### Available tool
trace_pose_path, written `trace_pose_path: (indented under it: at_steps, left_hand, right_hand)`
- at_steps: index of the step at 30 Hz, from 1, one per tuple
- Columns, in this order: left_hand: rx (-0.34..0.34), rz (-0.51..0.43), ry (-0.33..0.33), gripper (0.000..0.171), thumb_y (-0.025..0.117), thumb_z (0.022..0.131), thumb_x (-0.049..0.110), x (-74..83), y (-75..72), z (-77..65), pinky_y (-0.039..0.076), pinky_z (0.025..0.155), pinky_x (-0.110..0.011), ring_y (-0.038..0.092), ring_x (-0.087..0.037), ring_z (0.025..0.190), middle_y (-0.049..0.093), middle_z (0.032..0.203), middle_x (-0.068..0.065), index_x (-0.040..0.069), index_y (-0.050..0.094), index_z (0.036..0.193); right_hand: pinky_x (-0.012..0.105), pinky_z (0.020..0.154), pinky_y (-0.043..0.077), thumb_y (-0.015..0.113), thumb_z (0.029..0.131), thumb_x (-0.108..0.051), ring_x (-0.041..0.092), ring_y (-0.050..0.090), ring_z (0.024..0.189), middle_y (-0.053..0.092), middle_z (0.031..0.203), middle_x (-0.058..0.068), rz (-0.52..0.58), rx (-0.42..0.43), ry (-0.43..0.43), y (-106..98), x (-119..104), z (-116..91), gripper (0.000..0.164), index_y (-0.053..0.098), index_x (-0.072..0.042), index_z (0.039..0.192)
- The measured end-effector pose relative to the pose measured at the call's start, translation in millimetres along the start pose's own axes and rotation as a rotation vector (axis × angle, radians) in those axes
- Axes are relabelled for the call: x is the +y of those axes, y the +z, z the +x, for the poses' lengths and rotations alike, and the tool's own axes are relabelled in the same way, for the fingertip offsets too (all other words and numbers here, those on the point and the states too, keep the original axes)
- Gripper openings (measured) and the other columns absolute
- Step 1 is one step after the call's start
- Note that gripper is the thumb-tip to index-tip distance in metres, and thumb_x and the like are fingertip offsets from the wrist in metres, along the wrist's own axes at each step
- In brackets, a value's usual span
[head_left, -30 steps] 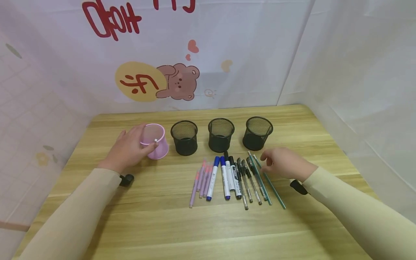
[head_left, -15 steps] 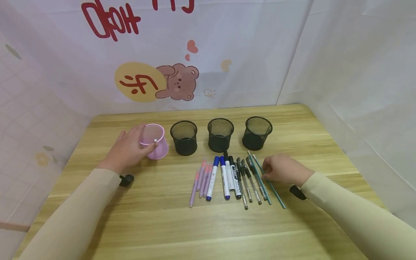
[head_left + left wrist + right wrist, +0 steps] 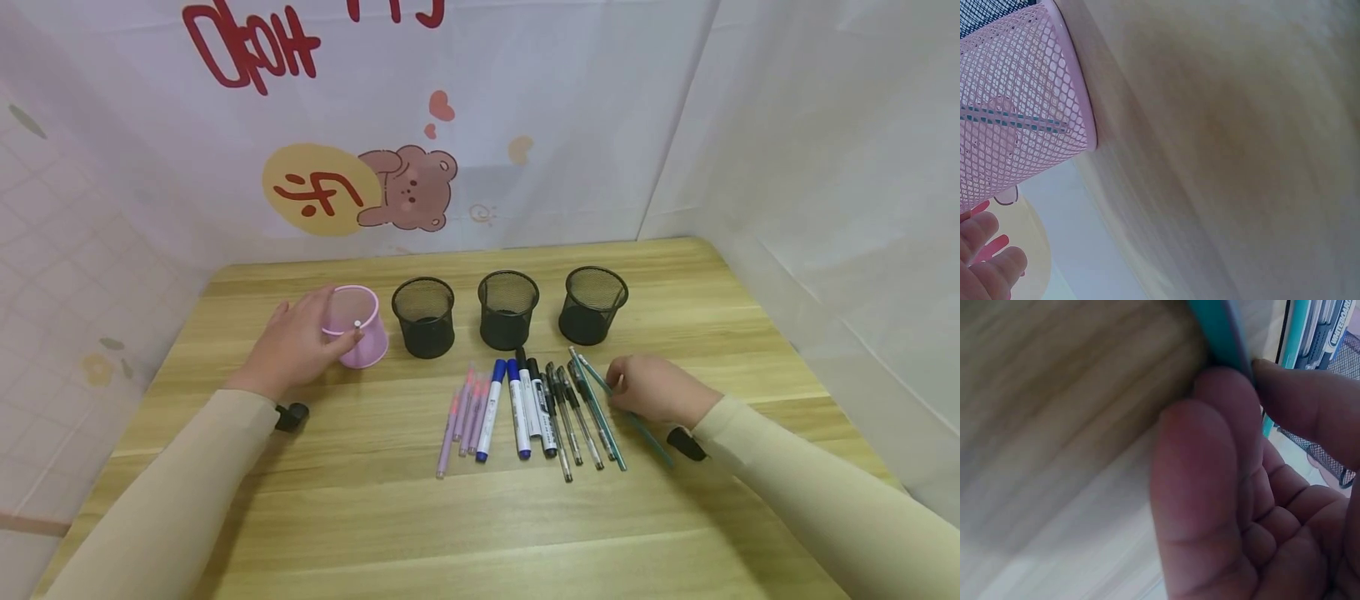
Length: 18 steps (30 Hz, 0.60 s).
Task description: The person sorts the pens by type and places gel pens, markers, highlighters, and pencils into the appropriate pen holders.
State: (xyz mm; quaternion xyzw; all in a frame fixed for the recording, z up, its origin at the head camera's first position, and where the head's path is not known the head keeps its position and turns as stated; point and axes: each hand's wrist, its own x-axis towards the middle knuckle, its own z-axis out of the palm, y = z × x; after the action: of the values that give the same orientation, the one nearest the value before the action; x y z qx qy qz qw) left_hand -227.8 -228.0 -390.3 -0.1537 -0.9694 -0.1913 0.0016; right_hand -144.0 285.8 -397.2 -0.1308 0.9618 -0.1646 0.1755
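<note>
My left hand (image 3: 294, 340) holds a pink mesh pen cup (image 3: 369, 348) at the left, thumb on its near side. Through the mesh in the left wrist view, a teal pencil (image 3: 1025, 120) shows inside the cup. At the right, my right hand (image 3: 662, 390) pinches a teal pencil (image 3: 652, 439) between thumb and fingertips; the hand hides its middle. The right wrist view shows this pencil close up, at the fingertips (image 3: 1194, 437). Another teal pencil (image 3: 611, 433) lies just left of that hand, beside several clear gel pens (image 3: 572, 417) with black caps.
Three black mesh pen cups (image 3: 424, 337) stand along the back of the wooden table (image 3: 420, 533). Whiteboard markers (image 3: 491, 414) with blue or black caps lie in the middle, with several purple highlighters (image 3: 447, 437) left of them. A printed white cloth (image 3: 570, 108) hangs behind.
My right hand has come down onto the right-hand pencil and pinched it; the pencil's near end has swung to the right. My left hand stays on the pink pen cup.
</note>
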Motion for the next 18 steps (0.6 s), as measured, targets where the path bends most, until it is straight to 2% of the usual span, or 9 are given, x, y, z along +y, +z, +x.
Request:
trace_pose_path:
  at_steps: [8,18]
  left_hand:
    - [0.003,-0.007,0.004,0.095,0.059,0.099,0.063,-0.6,-0.1,0.1,0.010,0.126,-0.075,0.035,-0.044,0.154,0.040,0.164,-0.026,-0.001,0.029,0.162]
    - [0.006,-0.001,0.004,0.096,0.059,0.098,0.063,-1.7,0.6,0.3,0.011,0.125,-0.075,0.033,-0.044,0.155,0.037,0.166,-0.025,-0.002,0.030,0.162]
  right_hand:
    - [0.035,0.074,0.056,0.074,0.091,-0.011,0.013,0.063,0.079,0.073,0.092,0.001,-0.009,0.013,-0.044,-4.6,7.5,-1.3,0.019,0.074,-0.006,0.109]
    - [0.032,0.072,0.051,0.073,0.091,-0.008,0.011,0.058,0.075,0.071,0.085,-0.005,-0.024,0.017,-0.059,-5.7,13.4,-0.1,0.019,0.074,-0.009,0.110]
